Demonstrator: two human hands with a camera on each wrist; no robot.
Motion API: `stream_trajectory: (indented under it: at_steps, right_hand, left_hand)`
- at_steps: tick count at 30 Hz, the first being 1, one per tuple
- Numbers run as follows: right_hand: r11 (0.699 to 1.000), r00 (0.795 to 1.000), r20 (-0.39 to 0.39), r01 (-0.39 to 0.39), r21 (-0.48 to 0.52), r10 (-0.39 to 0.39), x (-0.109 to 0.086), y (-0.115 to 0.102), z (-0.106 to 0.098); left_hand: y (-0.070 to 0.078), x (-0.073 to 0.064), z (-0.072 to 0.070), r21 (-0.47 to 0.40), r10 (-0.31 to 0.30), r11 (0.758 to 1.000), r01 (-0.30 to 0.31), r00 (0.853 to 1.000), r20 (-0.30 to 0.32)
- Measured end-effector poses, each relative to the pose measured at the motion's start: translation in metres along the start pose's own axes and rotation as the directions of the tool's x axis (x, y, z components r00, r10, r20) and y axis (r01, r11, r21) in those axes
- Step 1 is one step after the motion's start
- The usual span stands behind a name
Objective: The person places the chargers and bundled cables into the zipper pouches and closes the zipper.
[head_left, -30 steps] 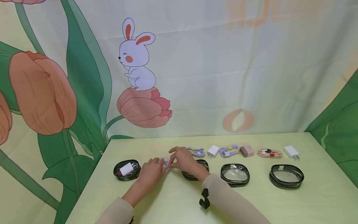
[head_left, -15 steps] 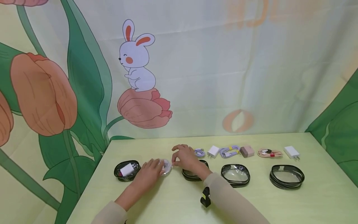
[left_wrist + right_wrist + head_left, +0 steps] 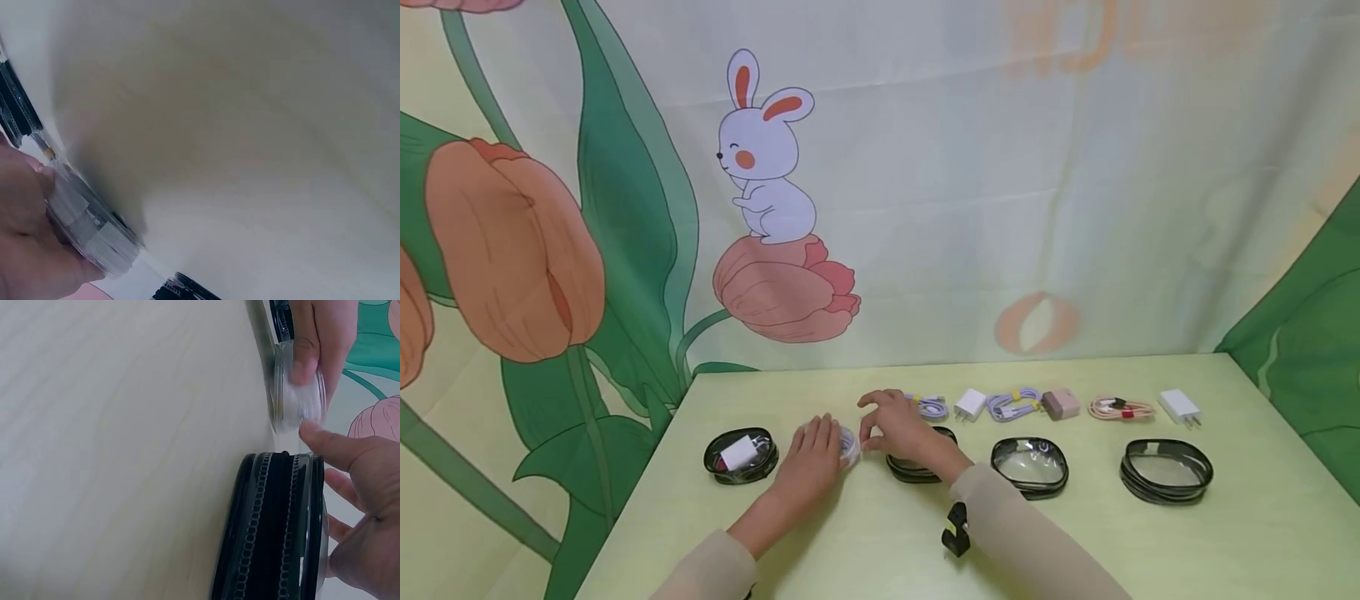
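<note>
In the head view my left hand (image 3: pixel 812 457) lies over a small clear round zip pouch (image 3: pixel 848 447) on the table. The right wrist view shows its thumb against the side of this pouch (image 3: pixel 289 394); something pale is inside. My right hand (image 3: pixel 901 427) is just right of the pouch, fingers bent, with thumb and index finger apart. Its thumb tip is right at the pouch's edge in the right wrist view. Beneath the right hand stands a black-edged clear zip case (image 3: pixel 913 468), partly hidden by it.
A black-edged case (image 3: pixel 741 456) with a white charger plug lies left. Two more black-edged cases (image 3: pixel 1030 467) (image 3: pixel 1167 471) stand right. Along the back are lavender cables (image 3: pixel 1013 405), white plugs (image 3: pixel 971 404) (image 3: pixel 1180 406), a pink plug (image 3: pixel 1061 404) and a pink cable (image 3: pixel 1122 407).
The right hand's thumb and index finger have parted from the pouch's edge. The left hand has shifted slightly, its fingers now lying straighter over the pouch.
</note>
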State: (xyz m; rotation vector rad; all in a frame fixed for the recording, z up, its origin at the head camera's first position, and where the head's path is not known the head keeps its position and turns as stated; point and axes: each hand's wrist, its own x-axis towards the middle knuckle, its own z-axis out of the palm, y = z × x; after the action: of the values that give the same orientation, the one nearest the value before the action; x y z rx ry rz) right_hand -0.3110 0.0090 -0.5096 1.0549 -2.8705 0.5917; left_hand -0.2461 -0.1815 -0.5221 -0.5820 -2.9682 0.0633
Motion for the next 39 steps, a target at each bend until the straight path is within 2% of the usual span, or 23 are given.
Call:
stream_trajectory:
  at_steps: [4,7,9,11,15,17,21,24,26,29,32,35,39]
  right_hand:
    - [0.999,0.999,-0.04,-0.037,-0.008,0.036,0.002,0.0,0.0]
    - [0.998,0.996,-0.069,-0.056,-0.028,0.054,0.003,-0.003,0.003]
    - [0.998,0.996,-0.073,-0.052,-0.037,0.049,0.003,-0.006,0.005]
    - [0.999,0.997,-0.068,-0.033,-0.029,0.031,0.001,-0.007,0.005]
    - [0.999,0.998,-0.035,0.047,-0.008,-0.047,0.001,-0.01,0.002]
    - [0.997,0.997,-0.008,0.081,-0.008,-0.081,0.002,-0.01,0.001]
    - [0.994,0.994,0.024,0.106,-0.012,-0.106,0.003,-0.009,0.003]
    - [0.996,0.996,-0.027,0.085,-0.029,-0.085,0.003,-0.007,0.004]
    - [0.997,0.995,-0.068,0.073,-0.036,-0.076,0.003,-0.006,0.004]
    - [0.996,0.992,-0.096,0.081,-0.044,-0.085,0.002,-0.004,0.005]
    - [0.994,0.99,-0.09,0.102,-0.05,-0.106,0.003,-0.005,0.006]
    - [0.993,0.991,-0.078,0.108,-0.049,-0.112,0.004,-0.009,0.006]
    - [0.994,0.995,-0.034,0.095,-0.049,-0.097,0.005,-0.014,0.006]
  left_hand:
    - [-0.002,-0.006,-0.007,-0.002,0.077,0.997,-0.077,0.997,0.012]
    - [-0.007,-0.009,-0.013,0.022,0.146,0.989,-0.147,0.989,0.036]
    - [-0.011,-0.011,-0.016,0.009,0.161,0.987,-0.162,0.985,0.056]
    - [-0.013,-0.011,-0.015,-0.021,0.146,0.989,-0.145,0.987,0.07]
    - [-0.01,-0.009,-0.013,-0.132,0.043,0.991,-0.036,0.998,0.054]
    - [-0.007,-0.007,-0.011,-0.127,0.017,0.992,-0.012,0.999,0.036]
    - [-0.002,-0.008,-0.007,-0.026,0.043,0.999,-0.043,0.999,0.013]
    - [0.0,-0.009,-0.008,0.042,0.096,0.994,-0.097,0.995,0.028]
    - [-0.001,-0.011,-0.01,0.054,0.126,0.99,-0.129,0.991,0.047]
    - [-0.003,-0.013,-0.013,0.029,0.135,0.99,-0.137,0.989,0.065]
    - [-0.004,-0.014,-0.014,-0.051,0.101,0.994,-0.098,0.993,0.054]
    - [-0.003,-0.013,-0.013,-0.106,0.075,0.992,-0.074,0.997,0.003]
    - [-0.002,-0.009,-0.01,-0.091,0.068,0.993,-0.074,0.996,-0.064]
